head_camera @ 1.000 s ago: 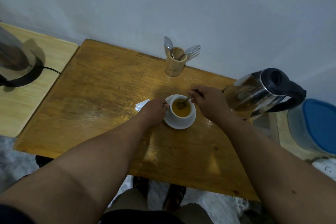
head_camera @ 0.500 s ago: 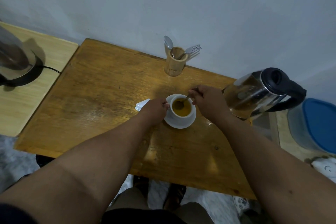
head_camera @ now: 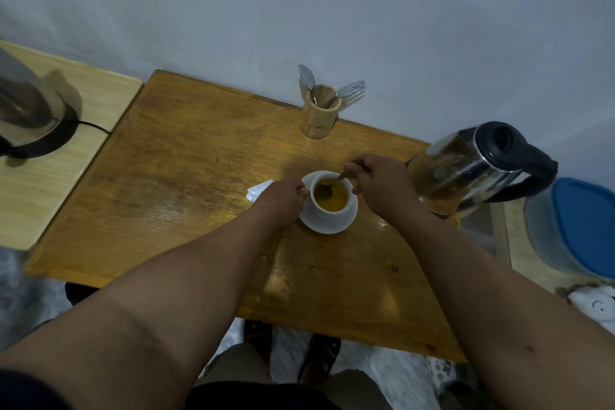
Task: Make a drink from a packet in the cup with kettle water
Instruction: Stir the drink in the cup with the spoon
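Nearest the camera, two bare forearms reach forward over the wooden bench point(head_camera: 173, 176) from its 6 o'clock edge, with the person's lap and shoes showing below that edge.

The left hand point(head_camera: 278, 200) rests at the 9 o'clock side of the white cup point(head_camera: 332, 206), its fingers point(head_camera: 301, 191) curled closed against the cup's wall at the handle side; the handle itself is hidden, so whether they pinch it cannot be told. The cup stands on a white saucer point(head_camera: 327, 226) near the middle of the bench and holds a yellow-orange drink. The right hand point(head_camera: 382, 186) is at the cup's 2 o'clock, fingers pinched shut on the handle of a spoon point(head_camera: 327, 188) whose bowl dips into the liquid at the 10 o'clock part of the cup.

A white packet point(head_camera: 258, 190) lies flat on the bench at 9 o'clock of the cup, partly hidden by the left hand.

At 3 o'clock of the cup, just beyond the right hand, a steel kettle point(head_camera: 472, 170) with a black lid and handle stands at the bench's right edge. Past it, further at 3 o'clock, sits a clear container with a blue lid point(head_camera: 589, 230) on a separate surface.

At 12 o'clock, near the wall, a wooden holder point(head_camera: 317, 118) stands upright with spoons and forks in it.

Far at 9 o'clock, on a paler side table point(head_camera: 40, 196), a second metal appliance point(head_camera: 26, 110) sits on a black base with a cord.
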